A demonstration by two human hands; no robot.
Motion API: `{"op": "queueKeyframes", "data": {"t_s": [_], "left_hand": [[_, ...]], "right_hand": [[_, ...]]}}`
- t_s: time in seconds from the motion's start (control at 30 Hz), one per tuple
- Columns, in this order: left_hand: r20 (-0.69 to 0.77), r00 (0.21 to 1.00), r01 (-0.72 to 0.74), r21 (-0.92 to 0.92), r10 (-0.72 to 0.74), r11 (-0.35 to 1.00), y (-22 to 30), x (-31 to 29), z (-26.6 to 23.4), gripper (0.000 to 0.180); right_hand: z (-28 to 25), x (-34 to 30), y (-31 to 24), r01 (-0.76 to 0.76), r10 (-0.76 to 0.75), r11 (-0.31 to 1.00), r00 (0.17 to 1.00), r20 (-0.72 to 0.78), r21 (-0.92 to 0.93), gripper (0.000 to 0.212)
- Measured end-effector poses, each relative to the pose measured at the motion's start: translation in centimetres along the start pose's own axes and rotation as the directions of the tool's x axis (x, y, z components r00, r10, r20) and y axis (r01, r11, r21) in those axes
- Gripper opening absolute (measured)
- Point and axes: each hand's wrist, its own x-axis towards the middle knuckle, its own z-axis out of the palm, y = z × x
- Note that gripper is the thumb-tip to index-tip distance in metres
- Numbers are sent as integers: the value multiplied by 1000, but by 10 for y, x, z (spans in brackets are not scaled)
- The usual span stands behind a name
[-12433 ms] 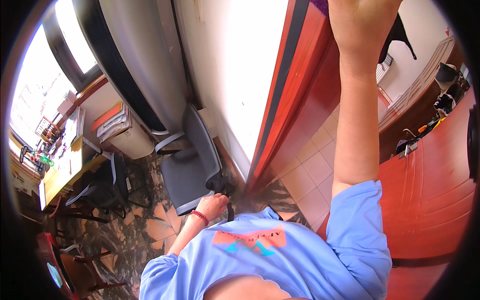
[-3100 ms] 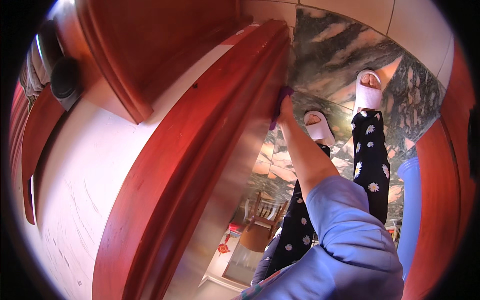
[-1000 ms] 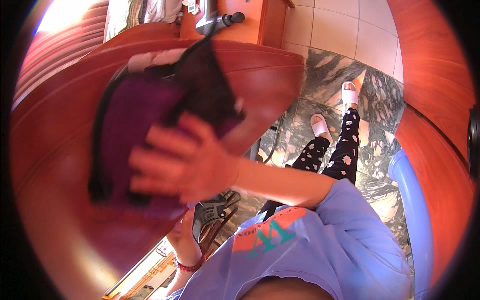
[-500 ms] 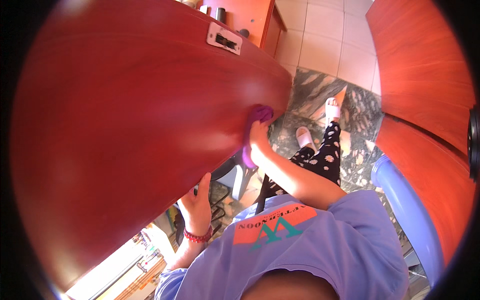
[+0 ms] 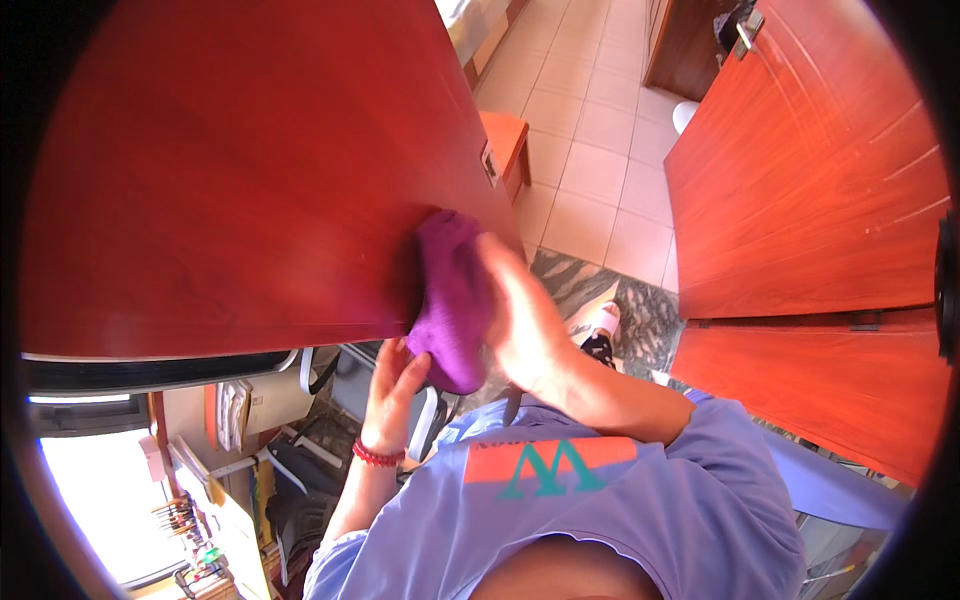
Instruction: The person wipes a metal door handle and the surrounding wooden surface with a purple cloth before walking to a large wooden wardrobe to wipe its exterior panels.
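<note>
A dark red door panel (image 5: 250, 190) fills the left of the view. My right hand (image 5: 525, 315) is closed on a bunched purple cloth (image 5: 455, 300), which lies against the door face close to its near edge. The cloth hangs down past that edge. My left hand (image 5: 388, 400), with a red bead bracelet at the wrist, is at the door's near edge just left of the cloth. Its thumb is beside the hanging part of the cloth, and its fingers seem to hold the edge, partly hidden. A latch plate (image 5: 489, 163) sits on the door's far edge.
Another red door (image 5: 800, 180) with a handle stands on the right. Behind my left hand are a grey chair (image 5: 365, 385), papers (image 5: 234, 415) and a bright window (image 5: 95, 500). An orange cabinet (image 5: 507, 145) stands beyond the door on the tiled floor (image 5: 580, 140).
The door has swung relative to me, and its latch edge appears farther right and lower. My right hand with the cloth has come nearer my left hand. More room shows at both sides.
</note>
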Motion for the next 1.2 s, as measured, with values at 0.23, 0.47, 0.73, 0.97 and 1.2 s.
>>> {"op": "queueKeyframes", "data": {"t_s": [0.23, 0.47, 0.73, 0.97, 1.2], "left_hand": [[500, 859, -55, 300, -108, 952, -31, 20, 4, 65], [840, 531, 667, -332, -112, 667, -51, 106, 131, 106], [716, 508, 691, -7, -479, 723, -63, 76, 256, 48], [923, 385, -144, 51, 8, 988, -57, 31, 343, 34], [824, -401, -729, -552, 401, 405, -15, -44, 439, 78]], "right_hand": [[-81, -58, -79, 186, -188, 982, 972, 141, 28, 67], [-118, -112, -92, 300, -392, 668, 920, 20, -681, 50], [-230, -148, -106, -76, -995, -45, 96, 38, -996, 29], [-201, -246, -139, 513, -508, 853, 771, -383, -97, 63], [-189, -392, -203, 793, -853, 443, 227, -471, -419, 67]]}}
